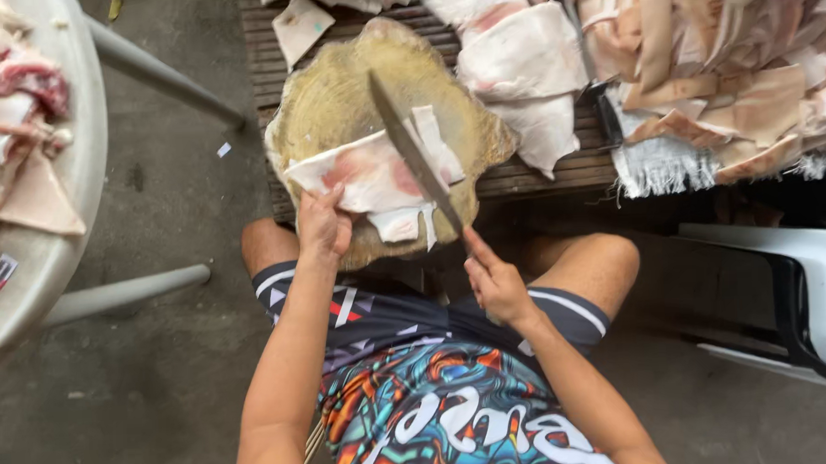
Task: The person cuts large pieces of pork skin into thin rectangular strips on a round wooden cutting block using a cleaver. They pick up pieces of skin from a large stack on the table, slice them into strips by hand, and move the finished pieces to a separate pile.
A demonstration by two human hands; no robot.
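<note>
Looked like informal meat-processing spot, outdoor or backyard butchery rather than home kitchen. Bare concrete floor [174,204] underfoot. Low slatted wooden pallet [557,167] served as bench, holding round, worn chopping block [335,97]. Heaps of raw pork skin pieces [700,57] piled far right on pallet. Round metal table [63,180] at left carried more raw meat cuts [14,81]. White plastic chair [799,283] stood near right. Worker sat low, bare-kneed, at block.
</note>
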